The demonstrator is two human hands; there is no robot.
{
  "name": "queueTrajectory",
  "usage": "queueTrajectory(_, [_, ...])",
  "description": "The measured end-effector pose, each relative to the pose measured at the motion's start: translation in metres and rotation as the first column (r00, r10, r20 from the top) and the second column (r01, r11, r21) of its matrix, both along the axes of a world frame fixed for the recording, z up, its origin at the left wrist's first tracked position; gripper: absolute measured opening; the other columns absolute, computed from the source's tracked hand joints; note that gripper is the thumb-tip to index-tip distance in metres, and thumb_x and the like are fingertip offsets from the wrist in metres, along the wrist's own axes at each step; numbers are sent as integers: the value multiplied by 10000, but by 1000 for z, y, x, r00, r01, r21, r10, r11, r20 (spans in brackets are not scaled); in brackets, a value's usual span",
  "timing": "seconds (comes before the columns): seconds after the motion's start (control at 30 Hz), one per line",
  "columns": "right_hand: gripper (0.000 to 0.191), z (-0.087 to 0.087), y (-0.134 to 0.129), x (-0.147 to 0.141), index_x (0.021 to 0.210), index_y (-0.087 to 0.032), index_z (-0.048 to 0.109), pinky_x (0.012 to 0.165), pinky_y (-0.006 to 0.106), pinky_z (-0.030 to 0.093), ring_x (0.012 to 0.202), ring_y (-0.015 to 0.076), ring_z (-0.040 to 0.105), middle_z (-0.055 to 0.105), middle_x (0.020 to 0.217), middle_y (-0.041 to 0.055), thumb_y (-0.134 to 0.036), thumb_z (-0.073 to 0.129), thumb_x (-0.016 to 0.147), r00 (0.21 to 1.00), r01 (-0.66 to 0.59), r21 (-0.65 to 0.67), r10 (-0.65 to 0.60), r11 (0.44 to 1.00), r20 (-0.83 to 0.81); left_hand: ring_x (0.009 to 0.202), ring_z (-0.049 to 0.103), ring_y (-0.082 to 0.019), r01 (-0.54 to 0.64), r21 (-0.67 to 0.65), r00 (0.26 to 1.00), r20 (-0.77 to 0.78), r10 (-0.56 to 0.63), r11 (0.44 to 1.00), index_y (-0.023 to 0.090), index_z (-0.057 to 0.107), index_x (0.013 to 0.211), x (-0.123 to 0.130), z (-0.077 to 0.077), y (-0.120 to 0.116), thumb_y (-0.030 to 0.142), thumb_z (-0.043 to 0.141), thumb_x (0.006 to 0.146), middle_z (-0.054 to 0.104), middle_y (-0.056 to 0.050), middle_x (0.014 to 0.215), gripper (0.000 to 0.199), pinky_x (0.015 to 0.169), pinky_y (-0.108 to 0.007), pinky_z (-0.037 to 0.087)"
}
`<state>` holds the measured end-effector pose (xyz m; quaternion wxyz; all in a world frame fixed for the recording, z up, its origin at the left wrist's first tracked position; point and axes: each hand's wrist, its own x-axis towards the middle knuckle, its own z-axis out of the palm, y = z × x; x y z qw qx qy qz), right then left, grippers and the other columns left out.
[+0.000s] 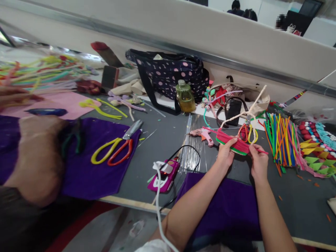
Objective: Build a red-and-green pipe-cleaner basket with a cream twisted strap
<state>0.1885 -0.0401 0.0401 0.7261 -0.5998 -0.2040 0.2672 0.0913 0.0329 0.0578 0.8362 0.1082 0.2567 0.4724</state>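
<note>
A small piece wrapped in red strands (232,140), with a green lower edge and a twisted cream loop rising from it, is held up between my hands above the table. My left hand (226,152) is closed on its left part, thumb on the red strands. At its right end, my right hand (259,161) pinches the piece where thin red ends stick out. Beneath my forearms lies a purple cloth (231,206). Behind the piece, a pair of scissors (252,134) shows yellow and red handles.
A pink glue gun (206,135) and clear sticks (191,157) lie left of my hands, near a magenta device (165,176) with cables. Coloured stems (282,140) are on the right. Another person's arm (39,157) reaches in from the left beside large scissors (118,147).
</note>
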Motion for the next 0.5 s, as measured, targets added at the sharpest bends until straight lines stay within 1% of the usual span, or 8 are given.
queueTrajectory(0.2, [285,-4,0,4,771,-134,661,628,277,495,611,124,579,644,681,7,-376,757,656,996,48,15,-49,999,72,718,687,-150,22,-23,1000,1,-22,999,135,630,746,0,0,-1,112,809,542,727,-32,772,272,793,-303,534])
queueTrajectory(0.37, [278,-2,-2,4,768,-134,677,637,300,505,618,140,590,656,678,20,-391,730,676,985,72,-5,-71,997,156,724,693,-156,26,-31,1000,-8,-26,999,140,627,745,0,-2,-1,115,814,535,728,-29,774,282,816,-310,532])
queueTrajectory(0.5, [271,0,-4,5,779,-137,690,656,304,500,637,149,601,672,696,28,-386,730,680,973,96,-8,-92,995,210,708,690,-164,36,-35,999,-27,-37,999,132,640,758,1,-3,0,159,819,549,730,-47,777,276,795,-311,534])
